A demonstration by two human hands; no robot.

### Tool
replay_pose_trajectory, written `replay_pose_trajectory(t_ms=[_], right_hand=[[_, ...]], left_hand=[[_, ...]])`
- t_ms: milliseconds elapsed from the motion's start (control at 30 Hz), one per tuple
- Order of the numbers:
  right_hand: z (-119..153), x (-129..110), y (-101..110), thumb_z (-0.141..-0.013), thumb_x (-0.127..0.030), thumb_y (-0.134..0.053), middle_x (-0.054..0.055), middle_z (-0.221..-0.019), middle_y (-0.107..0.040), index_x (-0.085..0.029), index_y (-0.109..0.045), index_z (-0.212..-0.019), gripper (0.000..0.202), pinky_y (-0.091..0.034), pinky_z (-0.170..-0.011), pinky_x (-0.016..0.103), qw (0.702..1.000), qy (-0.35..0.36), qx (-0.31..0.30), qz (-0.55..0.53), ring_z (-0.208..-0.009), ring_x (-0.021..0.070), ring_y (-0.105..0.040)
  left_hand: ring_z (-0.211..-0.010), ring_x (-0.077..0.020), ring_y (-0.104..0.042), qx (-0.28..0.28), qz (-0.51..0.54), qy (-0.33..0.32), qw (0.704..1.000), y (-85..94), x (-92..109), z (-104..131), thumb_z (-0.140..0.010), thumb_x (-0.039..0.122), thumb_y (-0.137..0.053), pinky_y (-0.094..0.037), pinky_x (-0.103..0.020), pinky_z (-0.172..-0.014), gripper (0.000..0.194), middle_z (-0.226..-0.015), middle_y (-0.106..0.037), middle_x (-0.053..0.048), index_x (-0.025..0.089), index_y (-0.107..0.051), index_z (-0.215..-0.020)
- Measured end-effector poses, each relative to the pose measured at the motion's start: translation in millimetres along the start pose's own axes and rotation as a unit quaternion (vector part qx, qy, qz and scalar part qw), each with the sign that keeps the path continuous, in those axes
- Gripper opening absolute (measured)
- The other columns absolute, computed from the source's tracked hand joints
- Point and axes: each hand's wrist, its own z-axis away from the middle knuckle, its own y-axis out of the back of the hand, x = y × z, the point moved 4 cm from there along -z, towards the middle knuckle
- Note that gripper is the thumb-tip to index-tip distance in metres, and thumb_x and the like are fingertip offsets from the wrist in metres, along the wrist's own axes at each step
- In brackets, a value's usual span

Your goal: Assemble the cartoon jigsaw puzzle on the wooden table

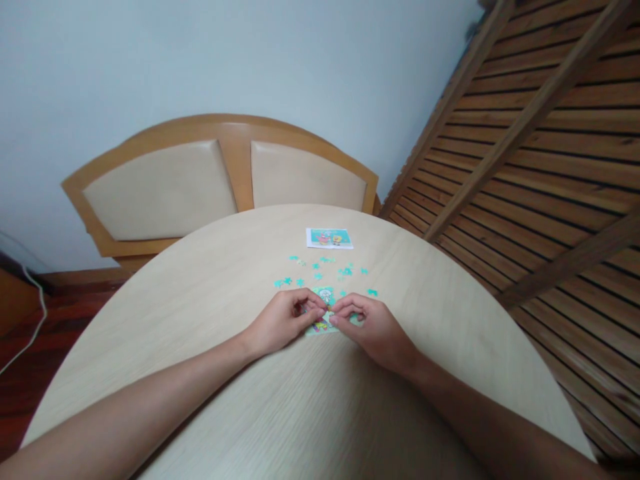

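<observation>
Puzzle (325, 294), wide tabletop (210, 287) around, edge (300, 207) well apart

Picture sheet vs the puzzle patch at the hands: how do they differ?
Position: the picture sheet lies farther out, beyond the loose pieces; the puzzle patch is nearer the person.
Visibility: the picture sheet is uncovered; the puzzle patch is partly hidden by the left hand and right hand.
Shared: both lie on the table and show cartoon figures with green tones.

No text, numbers or brands legible; cartoon picture sheet (330, 238) beyond fingers (352, 302), jigsaw puzzle (326, 295) between them too small to read.
</observation>
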Motion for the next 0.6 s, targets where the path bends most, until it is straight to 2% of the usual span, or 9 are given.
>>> replay_pose_trajectory(t_ms=[167, 267, 300, 433, 500, 600], right_hand=[[0, -3, -3, -0.083, -0.032, -0.069, 0.002, -0.08, -0.074, -0.02, -0.069, -0.082, 0.013, -0.052, -0.073, 0.027, 1.0, 0.004, -0.001, -0.017, -0.077, 0.0167, -0.069], [1, -3, -6, -0.086, -0.031, -0.068, 0.002, -0.083, -0.075, -0.021, -0.07, -0.083, 0.011, -0.052, -0.076, 0.028, 1.0, 0.021, -0.018, -0.003, -0.079, 0.0174, -0.069], [2, -4, -6, -0.087, -0.03, -0.068, 0.002, -0.086, -0.075, -0.021, -0.07, -0.085, 0.009, -0.051, -0.079, 0.029, 0.999, 0.04, -0.027, 0.013, -0.082, 0.0179, -0.069], [8, -11, -11, -0.088, -0.027, -0.07, 0.004, -0.105, -0.076, -0.023, -0.071, -0.1, 0.013, -0.046, -0.096, 0.037, 0.977, 0.171, -0.073, 0.104, -0.103, 0.0217, -0.066], [11, -12, -14, -0.088, -0.028, -0.071, 0.006, -0.116, -0.073, -0.023, -0.07, -0.109, 0.021, -0.044, -0.101, 0.04, 0.961, 0.221, -0.095, 0.138, -0.112, 0.0235, -0.063], [14, -10, -16, -0.09, -0.03, -0.07, 0.008, -0.126, -0.069, -0.022, -0.07, -0.116, 0.028, -0.042, -0.103, 0.043, 0.945, 0.248, -0.12, 0.176, -0.119, 0.0256, -0.059]], left_hand=[[-0.07, -0.0143, -0.06, -0.02, 0.01, 0.011, 1.0, 0.2, 3, -1, -0.09, 0.034, -0.063, -0.047, -0.025, -0.064, 0.022, -0.08, -0.07, -0.005, 0.013, -0.07, -0.091], [-0.065, -0.0121, -0.053, -0.039, -0.032, 0.005, 0.999, 5.7, 12, 0, -0.092, 0.032, -0.058, -0.042, -0.023, -0.059, 0.021, -0.074, -0.065, -0.002, 0.013, -0.069, -0.09], [-0.062, -0.0111, -0.05, -0.052, -0.051, 0.002, 0.997, 9.0, 15, 1, -0.092, 0.031, -0.057, -0.04, -0.022, -0.056, 0.021, -0.071, -0.063, -0.001, 0.013, -0.068, -0.088], [-0.057, -0.0094, -0.045, -0.178, -0.141, -0.006, 0.974, 22.1, 19, 6, -0.094, 0.026, -0.053, -0.036, -0.02, -0.054, 0.02, -0.066, -0.057, 0.002, 0.014, -0.065, -0.083], [-0.061, -0.0102, -0.048, -0.193, -0.204, -0.032, 0.959, 29.1, 17, 7, -0.095, 0.024, -0.052, -0.037, -0.02, -0.058, 0.02, -0.07, -0.061, 0.001, 0.015, -0.066, -0.084], [-0.066, -0.0112, -0.053, -0.203, -0.242, -0.052, 0.947, 31.6, 13, 6, -0.097, 0.023, -0.05, -0.039, -0.021, -0.063, 0.022, -0.075, -0.064, 0.0, 0.015, -0.066, -0.085]])
